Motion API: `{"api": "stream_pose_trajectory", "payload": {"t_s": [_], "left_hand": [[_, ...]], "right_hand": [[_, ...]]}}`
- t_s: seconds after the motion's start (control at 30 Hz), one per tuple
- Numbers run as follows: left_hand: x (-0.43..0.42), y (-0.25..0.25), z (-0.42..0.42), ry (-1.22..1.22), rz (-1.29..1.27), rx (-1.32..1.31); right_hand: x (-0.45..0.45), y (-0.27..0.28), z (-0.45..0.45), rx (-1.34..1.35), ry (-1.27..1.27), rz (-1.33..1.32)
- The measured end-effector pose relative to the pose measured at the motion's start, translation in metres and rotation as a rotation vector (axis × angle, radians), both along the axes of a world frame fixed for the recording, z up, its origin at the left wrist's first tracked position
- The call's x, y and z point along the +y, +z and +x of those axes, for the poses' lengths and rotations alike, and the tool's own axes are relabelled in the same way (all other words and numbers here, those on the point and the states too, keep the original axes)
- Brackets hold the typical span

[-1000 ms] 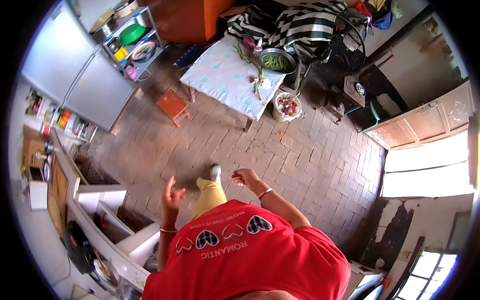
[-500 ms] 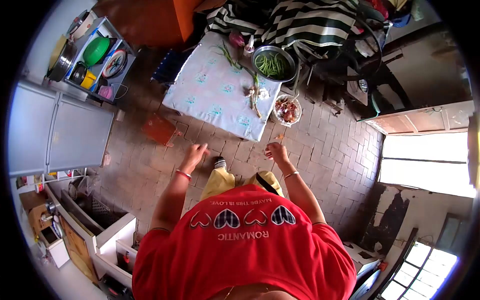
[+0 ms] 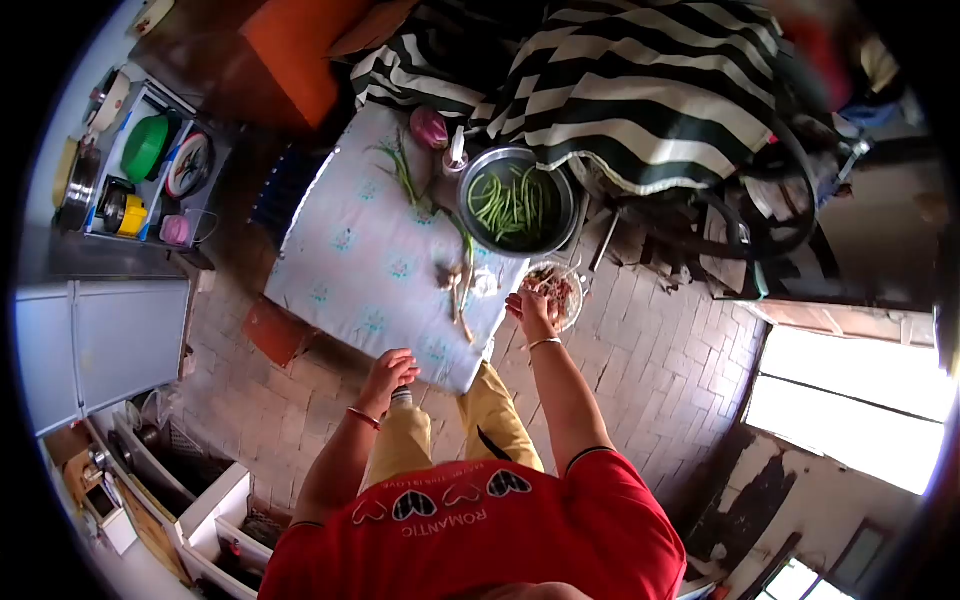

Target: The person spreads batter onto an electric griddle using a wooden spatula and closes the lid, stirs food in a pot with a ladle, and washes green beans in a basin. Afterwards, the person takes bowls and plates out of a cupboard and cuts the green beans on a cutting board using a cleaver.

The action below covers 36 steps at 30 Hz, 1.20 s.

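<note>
My right hand (image 3: 533, 312) reaches out over the table's right front corner, its fingers stretched forward and holding nothing visible. Close beside it are a white item (image 3: 485, 282), possibly garlic, and a lined bowl of scraps (image 3: 568, 295) that the hand partly covers. My left hand (image 3: 388, 380) hangs near the table's front edge, fingers loosely bent and apart. Green onions (image 3: 463, 300) lie on the patterned tablecloth (image 3: 330, 270). Behind them stands a metal basin (image 3: 568, 215) with green beans (image 3: 510, 205) in it. A purple vegetable (image 3: 429, 128) and a small white bottle (image 3: 455, 155) are at the back.
Black-and-white striped cloth (image 3: 640, 90) drapes behind the table. A reddish-brown stool (image 3: 277, 332) stands by the table's left side. Farther left are a shelf rack with a green basin (image 3: 146, 148) and a pale refrigerator (image 3: 130, 340). Brick floor (image 3: 640, 350) extends to the right.
I have stepped forward, so the table is now right in front of me. My right hand has stretched out to the table's right corner; my left hand has come to its front edge.
</note>
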<state>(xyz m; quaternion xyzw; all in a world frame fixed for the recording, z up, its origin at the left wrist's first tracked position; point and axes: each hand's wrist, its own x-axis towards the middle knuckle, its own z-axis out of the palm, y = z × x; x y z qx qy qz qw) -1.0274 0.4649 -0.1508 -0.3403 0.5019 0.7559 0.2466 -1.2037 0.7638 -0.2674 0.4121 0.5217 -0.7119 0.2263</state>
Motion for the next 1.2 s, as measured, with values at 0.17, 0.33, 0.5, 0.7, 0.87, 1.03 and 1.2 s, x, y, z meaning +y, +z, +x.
{"api": "stream_pose_trajectory", "payload": {"t_s": [0.17, 0.33, 0.5, 0.7, 0.87, 1.03, 1.2], "left_hand": [[0.045, -0.051, -0.11, 0.009, -0.066, 0.04], [0.074, -0.12, -0.217, 0.13, -0.081, 0.043], [0.099, -0.187, -0.279, -0.011, -0.092, 0.109], [0.118, -0.213, -0.301, 0.139, -0.204, 0.055], [0.12, -0.184, -0.284, 0.228, -0.115, 0.062], [0.098, -0.154, -0.241, 0.245, -0.014, -0.001], [0.067, -0.125, -0.186, 0.382, -0.045, 0.024]], "right_hand": [[0.019, -0.054, -0.085, -0.058, -0.234, -0.021], [0.039, -0.102, -0.122, -0.076, -0.236, -0.187], [0.048, -0.103, -0.124, 0.039, -0.152, -0.245], [0.047, -0.092, -0.111, 0.141, -0.08, 0.083], [0.044, -0.085, -0.101, 0.23, -0.259, -0.04], [0.024, -0.051, -0.07, 0.215, -0.229, -0.035], [-0.021, -0.011, -0.026, 0.176, -0.199, 0.002]]}}
